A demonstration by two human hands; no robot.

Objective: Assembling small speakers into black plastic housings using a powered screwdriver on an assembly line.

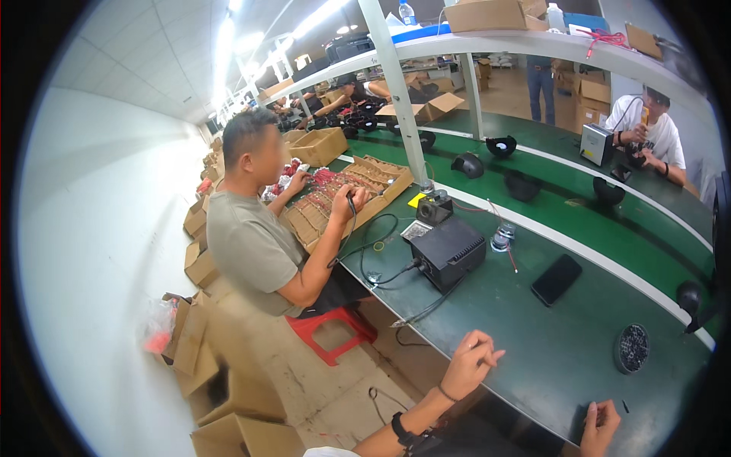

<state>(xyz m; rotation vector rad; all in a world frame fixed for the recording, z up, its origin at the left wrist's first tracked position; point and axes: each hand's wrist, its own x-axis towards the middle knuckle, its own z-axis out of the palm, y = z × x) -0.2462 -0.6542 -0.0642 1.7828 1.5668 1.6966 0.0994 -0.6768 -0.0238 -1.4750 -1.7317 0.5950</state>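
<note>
Above the near edge of the green-topped bench (525, 346), my left hand (470, 362) has its fingers loosely curled together. What it holds, if anything, does not show. My right hand (600, 428) is low at the bench's near edge, partly cut off by the picture's lower rim. Its fingers are bent in, and their contents are hidden. A small thin black piece (626, 407) lies just right of it. Beyond that is a round dish (620, 358) full of small dark parts. A black phone (557, 279) lies flat farther up the bench.
A black box-shaped soldering station (448, 253) with cables stands left of the phone. A person (255, 221) sits at left by a cardboard tray (381, 169) of red-wired parts. Black curved shells (468, 164) lie on the green conveyor (548, 190). Another person (647, 137) works across it.
</note>
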